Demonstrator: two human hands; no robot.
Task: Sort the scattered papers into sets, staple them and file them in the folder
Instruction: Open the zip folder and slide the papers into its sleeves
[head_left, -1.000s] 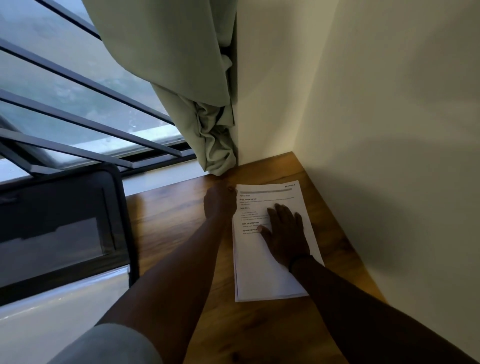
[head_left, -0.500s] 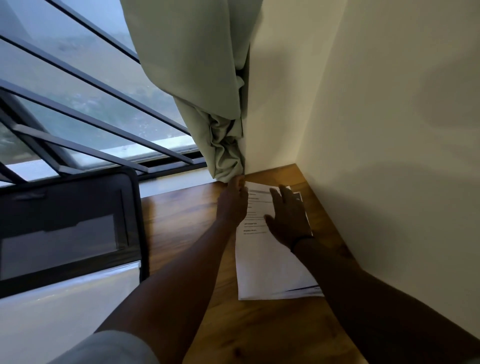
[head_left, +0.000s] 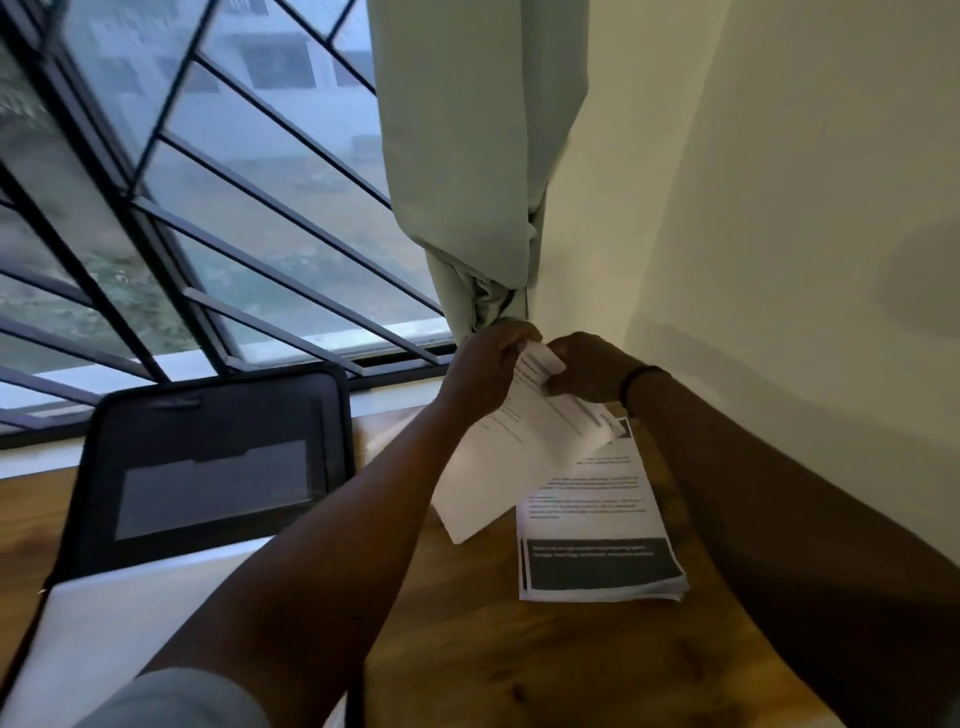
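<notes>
both hands (head_left: 535, 371) pinching the top edge of a lifted sheet (head_left: 498, 457) above the stack (head_left: 597, 540) lying on the table (head_left: 519, 665).

The lifted sheet (head_left: 511, 441) is covering the upper left corner of the paper stack (head_left: 597, 519) on the table (head_left: 519, 675), and the print on both is blurring beyond reading. The left hand (head_left: 485, 371) and right hand (head_left: 589, 371) are hiding the sheet's top edge. The open black folder (head_left: 208, 467) is running off the frame's left and bottom edges, the left forearm crossing its right side.
</notes>
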